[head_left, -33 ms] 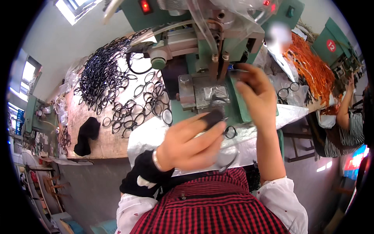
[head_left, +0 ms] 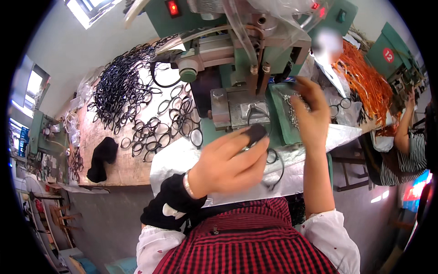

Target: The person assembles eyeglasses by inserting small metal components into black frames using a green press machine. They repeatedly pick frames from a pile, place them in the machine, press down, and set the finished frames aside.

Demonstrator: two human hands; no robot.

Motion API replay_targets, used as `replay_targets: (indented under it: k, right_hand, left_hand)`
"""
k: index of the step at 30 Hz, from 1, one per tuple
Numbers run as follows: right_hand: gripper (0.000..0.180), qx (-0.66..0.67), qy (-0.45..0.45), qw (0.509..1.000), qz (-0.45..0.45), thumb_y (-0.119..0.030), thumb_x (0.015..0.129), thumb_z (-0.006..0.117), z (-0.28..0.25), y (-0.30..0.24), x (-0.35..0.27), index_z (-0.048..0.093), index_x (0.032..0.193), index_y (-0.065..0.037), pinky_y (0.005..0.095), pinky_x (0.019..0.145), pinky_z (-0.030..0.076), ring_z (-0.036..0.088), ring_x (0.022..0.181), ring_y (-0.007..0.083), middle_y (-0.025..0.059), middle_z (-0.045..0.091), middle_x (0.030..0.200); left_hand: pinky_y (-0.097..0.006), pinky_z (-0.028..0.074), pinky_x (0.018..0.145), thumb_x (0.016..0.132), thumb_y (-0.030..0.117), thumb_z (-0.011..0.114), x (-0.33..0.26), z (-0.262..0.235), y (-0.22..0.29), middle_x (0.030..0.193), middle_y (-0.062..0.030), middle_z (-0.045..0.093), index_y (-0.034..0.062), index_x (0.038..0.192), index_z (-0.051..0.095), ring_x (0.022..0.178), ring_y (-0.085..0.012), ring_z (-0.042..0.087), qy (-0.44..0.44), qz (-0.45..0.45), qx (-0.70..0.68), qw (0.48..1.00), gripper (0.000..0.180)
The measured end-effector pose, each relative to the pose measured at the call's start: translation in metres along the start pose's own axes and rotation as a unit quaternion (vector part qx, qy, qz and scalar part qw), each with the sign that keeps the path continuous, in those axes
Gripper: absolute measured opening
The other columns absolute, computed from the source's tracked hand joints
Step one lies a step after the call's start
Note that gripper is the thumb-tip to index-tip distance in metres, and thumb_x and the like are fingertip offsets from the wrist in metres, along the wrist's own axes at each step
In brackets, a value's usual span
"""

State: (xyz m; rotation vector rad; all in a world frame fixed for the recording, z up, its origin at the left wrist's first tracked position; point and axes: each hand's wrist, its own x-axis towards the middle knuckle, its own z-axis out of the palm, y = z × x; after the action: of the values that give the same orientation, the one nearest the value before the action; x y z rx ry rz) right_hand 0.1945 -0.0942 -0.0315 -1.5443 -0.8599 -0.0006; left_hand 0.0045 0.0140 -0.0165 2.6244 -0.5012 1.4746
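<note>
My left hand (head_left: 228, 164) is closed on a dark eyeglass frame (head_left: 282, 170), in front of the machine. One round rim hangs below the fingers and another (head_left: 250, 118) stands up above them. A black covering (head_left: 255, 133) sits on a fingertip of this hand. To the right, my right hand (head_left: 313, 114) hovers over a green tray (head_left: 284, 129) holding many tiny silvery metal parts (head_left: 290, 109). Its thumb and forefinger are curved and apart, with nothing visible between them. Just beyond my left hand is the machine's metal work block (head_left: 235, 119), under two vertical rods (head_left: 253, 82).
Loose dark eyeglass frames (head_left: 153, 132) and a tangled heap of them (head_left: 119, 86) cover the left of the table. A black cloth (head_left: 103, 157) lies near its front edge. At right are orange strands (head_left: 362, 77) and another person's arm (head_left: 405, 121).
My right hand has shifted slightly to the right, uncovering the tiny parts in the tray. My left hand has moved a little to the right, and the eyeglass frame has swung with it.
</note>
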Motion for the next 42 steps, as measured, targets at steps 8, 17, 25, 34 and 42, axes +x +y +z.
replay_targets:
  k: [8, 17, 25, 34, 42]
  right_hand:
    - [0.032, -0.391, -0.042, 0.915, 0.088, -0.010, 0.077, 0.074, -0.066, 0.048, -0.056, 0.067, 0.108, -0.003, 0.0361, 0.086, 0.048, 0.061, 0.094, 0.0237, 0.0093, 0.066, 0.099]
    - [0.009, -0.414, -0.005, 0.906, -0.087, -0.011, 0.082, 0.069, -0.008, 0.082, -0.029, 0.070, 0.090, -0.007, 0.0398, 0.082, 0.047, 0.060, 0.090, 0.0296, 0.0078, 0.067, 0.087]
    - [0.016, -0.223, 0.041, 0.974, -0.005, -0.008, 0.091, 0.063, 0.003, 0.081, -0.018, 0.071, 0.104, -0.004, 0.0314, 0.080, 0.050, 0.066, 0.088, 0.0202, 0.0089, 0.072, 0.098]
    - [0.018, -0.123, 0.049, 0.991, -0.030, -0.005, 0.090, 0.065, 0.019, 0.066, -0.015, 0.070, 0.107, 0.000, 0.0262, 0.083, 0.049, 0.064, 0.089, 0.0125, 0.0067, 0.071, 0.097]
    - [0.016, -0.136, 0.052, 0.986, 0.085, -0.003, 0.085, 0.069, -0.024, 0.076, -0.050, 0.072, 0.101, 0.000, 0.0261, 0.087, 0.047, 0.064, 0.090, 0.0130, 0.0061, 0.071, 0.096]
  left_hand:
    - [-0.038, 0.062, 0.074, 0.070, 0.003, 0.071, -0.013, 0.005, -0.009, 0.101, -0.0097, 0.068, 0.0051, 0.081, 0.062, 0.080, -0.0249, 0.066, 0.012, -0.017, -0.031, 0.999, 0.015]
    - [-0.043, 0.048, 0.094, 0.078, 0.002, 0.070, -0.089, 0.003, 0.003, 0.122, -0.0180, 0.061, -0.0019, 0.118, 0.058, 0.105, -0.0350, 0.061, 0.168, -0.315, 0.036, 0.934, 0.043]
    - [-0.047, 0.030, 0.110, 0.067, 0.014, 0.082, -0.114, 0.009, -0.125, 0.144, -0.0233, 0.038, 0.0007, 0.147, 0.031, 0.131, -0.0400, 0.036, 0.051, -0.433, 0.180, 0.882, 0.096]
    - [-0.039, 0.049, 0.093, 0.073, -0.007, 0.059, -0.113, -0.057, -0.099, 0.115, -0.0103, 0.065, 0.0082, 0.103, 0.068, 0.107, -0.0315, 0.060, -0.197, -0.356, 0.058, 0.912, 0.035]
    - [-0.041, 0.047, 0.095, 0.073, -0.004, 0.055, -0.175, -0.067, -0.066, 0.119, -0.0109, 0.065, 0.0092, 0.104, 0.070, 0.110, -0.0317, 0.058, -0.285, -0.416, 0.052, 0.862, 0.037]
